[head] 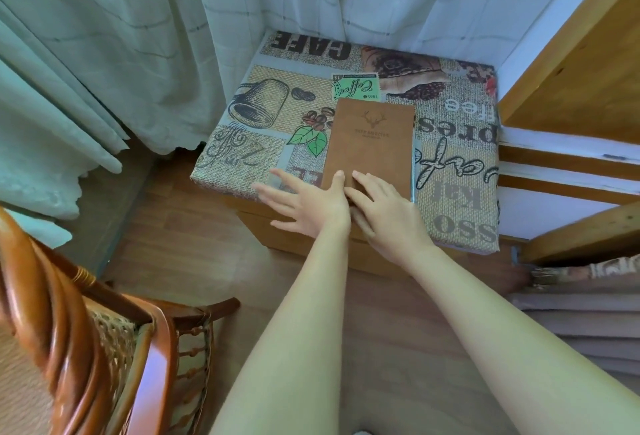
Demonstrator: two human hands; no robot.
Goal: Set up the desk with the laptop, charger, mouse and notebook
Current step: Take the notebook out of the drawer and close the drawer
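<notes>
**Both hands at the near edge of the notebook**

On top of a low wooden stool (304, 237) with a padded seat lies the brown notebook (370, 143), flat and closed, its cover stamped with a deer head and a line of small lettering. It sits toward the middle of the cushion (460, 157), whose fabric is printed with coffee motifs and words such as "CAFE". A thin silvery edge shows along the notebook's right side; I cannot tell what it belongs to.

Both bare arms reach forward from the bottom of the view. The left hand (308, 204) is spread wide with its fingers (277, 192) fanned out to the left over the front edge of the cushion, and its thumb rests on the near left corner of the notebook. It grips nothing. The right hand (384, 207) lies palm down just beside it, with fingers extended and laid on the near end of the cover. The two hands touch each other at the thumbs. Whether the right hand has any hold under the notebook's edge cannot be told; from above it looks flat and open.

Pale curtains (138, 36) hang behind and to the left of the stool. A wooden frame (571, 63) stands at the right, and a rattan chair (86, 330) occupies the lower left corner on a wood-look floor (194, 226).
</notes>
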